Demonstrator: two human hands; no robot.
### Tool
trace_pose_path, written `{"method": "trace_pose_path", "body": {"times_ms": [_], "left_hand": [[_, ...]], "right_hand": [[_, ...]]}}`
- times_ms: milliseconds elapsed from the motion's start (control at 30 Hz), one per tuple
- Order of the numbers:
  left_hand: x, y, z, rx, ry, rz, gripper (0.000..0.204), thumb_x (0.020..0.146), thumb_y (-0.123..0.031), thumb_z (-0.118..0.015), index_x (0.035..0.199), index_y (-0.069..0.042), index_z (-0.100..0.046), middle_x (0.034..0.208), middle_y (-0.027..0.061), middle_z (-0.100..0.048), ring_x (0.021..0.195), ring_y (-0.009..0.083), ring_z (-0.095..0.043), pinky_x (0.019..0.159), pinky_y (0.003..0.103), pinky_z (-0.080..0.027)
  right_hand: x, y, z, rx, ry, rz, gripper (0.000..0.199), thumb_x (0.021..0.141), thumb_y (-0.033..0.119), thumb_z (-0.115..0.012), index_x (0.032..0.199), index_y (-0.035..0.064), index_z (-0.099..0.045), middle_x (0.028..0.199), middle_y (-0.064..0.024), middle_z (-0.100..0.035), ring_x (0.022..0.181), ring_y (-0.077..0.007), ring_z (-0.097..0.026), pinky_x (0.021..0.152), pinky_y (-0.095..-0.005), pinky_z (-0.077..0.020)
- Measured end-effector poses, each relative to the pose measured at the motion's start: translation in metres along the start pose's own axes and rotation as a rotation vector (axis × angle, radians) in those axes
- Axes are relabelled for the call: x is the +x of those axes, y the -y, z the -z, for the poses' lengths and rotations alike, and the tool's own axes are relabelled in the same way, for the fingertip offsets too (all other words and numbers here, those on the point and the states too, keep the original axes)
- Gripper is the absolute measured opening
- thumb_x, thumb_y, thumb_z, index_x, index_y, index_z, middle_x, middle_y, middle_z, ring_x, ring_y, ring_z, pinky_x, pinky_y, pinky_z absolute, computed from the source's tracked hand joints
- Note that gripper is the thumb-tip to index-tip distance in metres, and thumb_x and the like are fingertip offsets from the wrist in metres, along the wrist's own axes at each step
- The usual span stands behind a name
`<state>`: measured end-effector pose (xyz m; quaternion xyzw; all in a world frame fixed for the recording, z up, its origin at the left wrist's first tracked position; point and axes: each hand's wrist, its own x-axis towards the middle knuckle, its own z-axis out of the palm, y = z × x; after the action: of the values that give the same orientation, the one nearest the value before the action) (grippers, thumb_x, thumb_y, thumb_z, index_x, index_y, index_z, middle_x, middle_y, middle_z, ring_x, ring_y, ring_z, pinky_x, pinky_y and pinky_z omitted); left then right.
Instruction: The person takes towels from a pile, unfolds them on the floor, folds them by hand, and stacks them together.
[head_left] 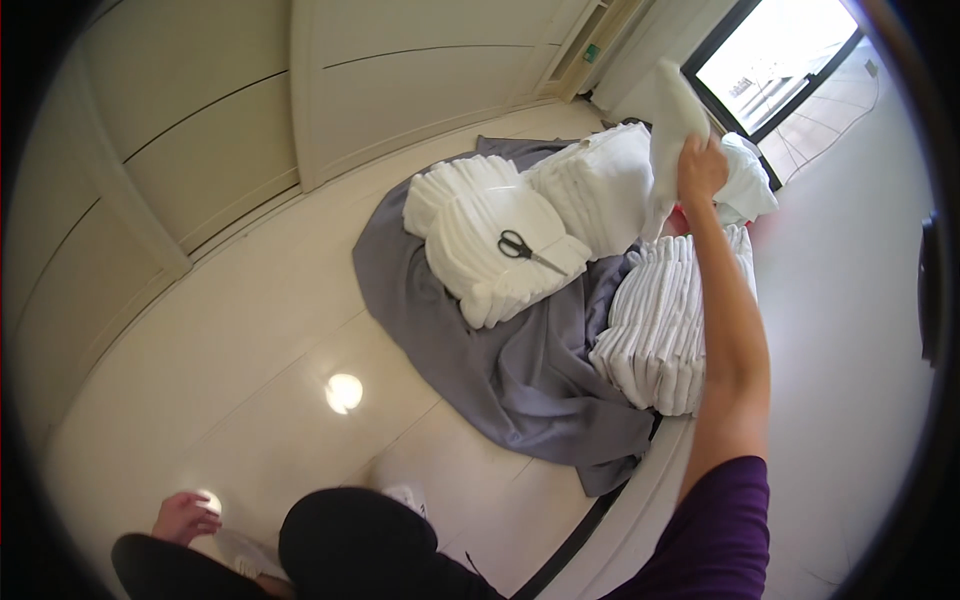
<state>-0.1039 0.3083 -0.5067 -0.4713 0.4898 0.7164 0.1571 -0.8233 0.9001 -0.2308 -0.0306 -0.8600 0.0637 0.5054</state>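
Up at one o'clock my right hand (701,168) is clenched on a white towel (672,130) lifted above the folded stacks (655,320) on the grey sheet (520,375), many already piled, while my left hand (183,517) rests loose at seven o'clock.

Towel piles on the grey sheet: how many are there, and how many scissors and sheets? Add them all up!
Stacks of folded white towels: 4, namely the small back stack, the stack under the scissors, the big back stack and the long front stack
Black-handled scissors: 1
Crumpled grey sheet: 1
Loose white towel held up by the right hand: 1
Total: 7
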Motion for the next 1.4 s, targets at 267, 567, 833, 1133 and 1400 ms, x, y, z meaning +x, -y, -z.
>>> {"method": "trace_pose_path", "body": {"times_ms": [267, 567, 833, 1133, 1400], "left_hand": [[0.004, -0.010, -0.011, -0.062, -0.021, -0.331, 0.038, 0.095, -0.029, -0.071, 0.123, -0.006, -0.060, 0.113, 0.0082, -0.067, 0.107, 0.0213, -0.064, 0.089, 0.042, -0.055], [-0.025, 0.021, 0.043, -0.872, -0.012, -0.492, 0.073, 0.098, -0.065, -0.045, 0.146, -0.009, -0.046, 0.141, 0.0145, -0.052, 0.129, 0.0292, -0.050, 0.107, 0.046, -0.043], [0.001, 0.054, 0.018, -1.124, 0.039, -0.499, 0.082, 0.097, -0.071, -0.040, 0.148, -0.006, -0.044, 0.147, 0.0181, -0.051, 0.131, 0.0357, -0.052, 0.109, 0.050, -0.043], [0.038, 0.031, -0.057, -0.576, 0.100, -0.418, 0.066, 0.100, -0.050, -0.057, 0.141, 0.000, -0.045, 0.128, 0.0087, -0.060, 0.113, 0.0205, -0.062, 0.084, 0.039, -0.057], [0.034, 0.076, 0.092, -0.598, -0.339, -0.454, 0.003, 0.068, -0.007, -0.064, 0.068, -0.005, -0.061, 0.073, 0.0032, -0.060, 0.063, 0.0133, -0.056, 0.058, 0.031, -0.049]], "right_hand": [[-0.096, 0.199, 0.326, 1.247, 0.439, 0.083, 0.027, 0.098, 0.023, -0.056, 0.104, 0.0009, -0.072, 0.084, -0.0030, -0.069, 0.071, -0.0098, -0.065, 0.064, -0.0259, -0.0511], [-0.337, 0.299, 0.220, 1.435, 1.672, -0.299, 0.034, 0.099, 0.022, -0.051, 0.117, -0.0012, -0.066, 0.105, -0.0083, -0.071, 0.092, -0.0125, -0.065, 0.082, -0.0264, -0.0516], [-0.513, 0.332, 0.192, 1.100, 1.725, 0.637, 0.037, 0.096, 0.017, -0.064, 0.130, 0.0050, -0.059, 0.109, -0.0102, -0.066, 0.101, -0.0183, -0.063, 0.089, -0.0331, -0.0526], [-0.545, 0.431, 0.280, 0.886, 2.288, 0.683, 0.093, 0.088, 0.042, -0.073, 0.155, 0.0019, -0.023, 0.131, -0.0230, -0.056, 0.115, -0.0319, -0.059, 0.099, -0.0426, -0.0482], [-0.468, 0.382, 0.201, 0.763, 1.808, 0.123, 0.040, 0.088, 0.017, -0.066, 0.119, -0.0052, -0.056, 0.088, -0.0069, -0.063, 0.075, -0.0120, -0.059, 0.057, -0.0318, -0.0493]]}}
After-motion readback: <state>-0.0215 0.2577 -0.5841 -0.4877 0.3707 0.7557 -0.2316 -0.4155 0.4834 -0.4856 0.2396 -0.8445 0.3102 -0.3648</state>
